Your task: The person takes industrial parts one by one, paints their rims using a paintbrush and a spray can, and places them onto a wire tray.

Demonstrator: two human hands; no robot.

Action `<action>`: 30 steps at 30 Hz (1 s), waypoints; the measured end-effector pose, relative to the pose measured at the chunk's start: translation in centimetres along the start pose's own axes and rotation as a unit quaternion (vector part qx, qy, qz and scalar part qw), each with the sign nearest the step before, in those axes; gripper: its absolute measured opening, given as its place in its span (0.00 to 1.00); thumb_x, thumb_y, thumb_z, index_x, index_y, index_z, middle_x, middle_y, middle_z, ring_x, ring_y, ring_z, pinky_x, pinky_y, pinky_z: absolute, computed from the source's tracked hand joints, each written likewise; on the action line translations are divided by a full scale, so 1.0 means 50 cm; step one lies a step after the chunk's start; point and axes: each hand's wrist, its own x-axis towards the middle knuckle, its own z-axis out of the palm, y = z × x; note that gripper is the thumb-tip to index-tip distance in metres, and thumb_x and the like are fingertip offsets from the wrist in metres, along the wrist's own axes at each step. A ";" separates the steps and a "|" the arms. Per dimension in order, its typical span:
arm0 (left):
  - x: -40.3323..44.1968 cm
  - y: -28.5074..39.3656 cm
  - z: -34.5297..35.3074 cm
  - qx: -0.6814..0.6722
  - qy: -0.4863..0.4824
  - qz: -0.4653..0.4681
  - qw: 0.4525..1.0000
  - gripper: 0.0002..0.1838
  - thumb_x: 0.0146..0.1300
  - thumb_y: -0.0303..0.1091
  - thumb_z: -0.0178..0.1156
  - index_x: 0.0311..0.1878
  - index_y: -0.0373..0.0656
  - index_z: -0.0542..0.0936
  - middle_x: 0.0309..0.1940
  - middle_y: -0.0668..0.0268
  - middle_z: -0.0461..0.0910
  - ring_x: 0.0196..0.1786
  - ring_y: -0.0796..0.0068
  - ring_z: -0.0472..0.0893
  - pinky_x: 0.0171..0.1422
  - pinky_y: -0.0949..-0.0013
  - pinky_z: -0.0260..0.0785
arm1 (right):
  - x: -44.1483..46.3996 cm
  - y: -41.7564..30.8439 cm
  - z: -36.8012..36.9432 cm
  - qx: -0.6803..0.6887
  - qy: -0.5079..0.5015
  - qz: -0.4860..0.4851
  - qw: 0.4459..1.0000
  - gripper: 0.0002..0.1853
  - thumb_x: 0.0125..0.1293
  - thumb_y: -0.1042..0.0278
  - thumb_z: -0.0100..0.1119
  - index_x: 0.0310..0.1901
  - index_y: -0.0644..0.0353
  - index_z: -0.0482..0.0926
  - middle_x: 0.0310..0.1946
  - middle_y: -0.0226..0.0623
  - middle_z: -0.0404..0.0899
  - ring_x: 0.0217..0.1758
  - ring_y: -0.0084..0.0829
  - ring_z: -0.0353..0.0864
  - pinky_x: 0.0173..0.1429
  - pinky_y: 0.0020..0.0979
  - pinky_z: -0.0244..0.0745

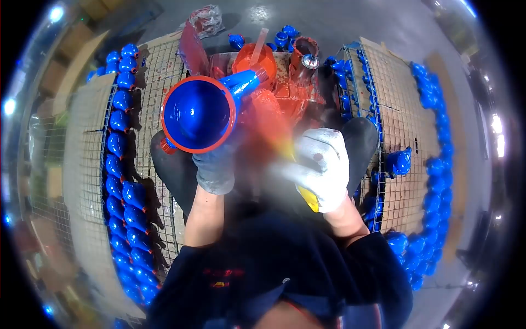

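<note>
My left hand (215, 169), in a grey-white glove, holds a glossy blue part (198, 114) from below. The part has a round open mouth with a red-orange rim facing up, and a side spout with a reddish threaded end. In my gloved right hand (323, 167) is a brush (286, 148) with a yellow handle; its red-coated end points toward the part and is blurred. Beyond my hands stand a red-orange container (255, 64) with a pale stick in it, and a metal can (310, 66) beside a red-stained pot (304, 48).
Rows of blue parts (117, 145) line the left mesh rack (159, 71). More blue parts (438, 181) fill the outer side of the right rack (392, 93), where a single one (399, 162) sits apart. A clear plastic bag (208, 22) lies beyond the containers.
</note>
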 end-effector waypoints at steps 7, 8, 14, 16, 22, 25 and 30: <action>-0.005 -0.009 0.001 -0.096 0.004 -0.104 0.990 0.25 0.61 0.27 0.71 0.62 0.40 0.77 0.53 0.65 0.83 0.53 0.70 0.83 0.57 0.68 0.77 | 0.002 0.003 -0.005 0.026 0.062 0.016 0.998 0.21 0.43 0.70 0.76 0.41 0.36 0.88 0.39 0.29 0.78 0.44 0.37 0.79 0.48 0.39 0.73; 0.005 0.005 0.009 -0.107 0.032 -0.101 0.989 0.25 0.61 0.27 0.70 0.61 0.40 0.77 0.52 0.64 0.83 0.52 0.70 0.84 0.57 0.68 0.77 | -0.006 0.008 -0.003 0.031 0.095 0.024 0.995 0.20 0.42 0.71 0.77 0.39 0.37 0.88 0.39 0.28 0.79 0.44 0.37 0.79 0.48 0.39 0.73; -0.003 -0.045 0.012 -0.330 0.072 -0.164 0.927 0.33 0.58 0.36 0.75 0.65 0.42 0.72 0.58 0.63 0.76 0.59 0.66 0.78 0.66 0.62 0.72 | -0.019 0.040 -0.006 0.079 0.179 0.082 0.977 0.12 0.50 0.81 0.71 0.38 0.58 0.86 0.39 0.39 0.78 0.44 0.39 0.77 0.49 0.37 0.74; 0.005 -0.041 -0.013 -0.365 0.027 -0.166 0.916 0.41 0.57 0.43 0.76 0.71 0.43 0.67 0.65 0.63 0.72 0.67 0.63 0.74 0.74 0.58 0.68 | -0.035 0.061 0.013 0.115 0.183 0.125 0.968 0.11 0.55 0.79 0.68 0.40 0.59 0.83 0.42 0.41 0.79 0.49 0.40 0.77 0.55 0.40 0.72; 0.001 -0.028 -0.153 -0.518 0.047 -0.227 0.824 0.41 0.64 0.53 0.68 0.74 0.45 0.64 0.67 0.60 0.72 0.69 0.60 0.74 0.76 0.56 0.67 | -0.042 0.159 0.103 0.206 0.199 0.253 0.924 0.06 0.62 0.75 0.65 0.40 0.61 0.80 0.40 0.41 0.81 0.45 0.34 0.80 0.55 0.37 0.74; -0.071 -0.027 -0.290 -0.527 0.127 -0.245 0.804 0.44 0.65 0.61 0.62 0.76 0.45 0.61 0.70 0.57 0.70 0.71 0.57 0.72 0.77 0.54 0.65 | -0.026 0.241 0.147 0.342 0.161 0.319 0.869 0.05 0.72 0.70 0.54 0.42 0.62 0.77 0.35 0.37 0.80 0.38 0.29 0.77 0.46 0.29 0.73; -0.218 0.128 -0.533 -0.173 0.296 -0.366 0.865 0.65 0.48 0.84 0.54 0.78 0.42 0.55 0.71 0.49 0.67 0.71 0.52 0.73 0.76 0.53 0.66 | 0.039 0.399 0.270 0.435 0.093 0.262 0.857 0.07 0.71 0.70 0.57 0.46 0.63 0.76 0.35 0.42 0.81 0.38 0.34 0.80 0.47 0.35 0.76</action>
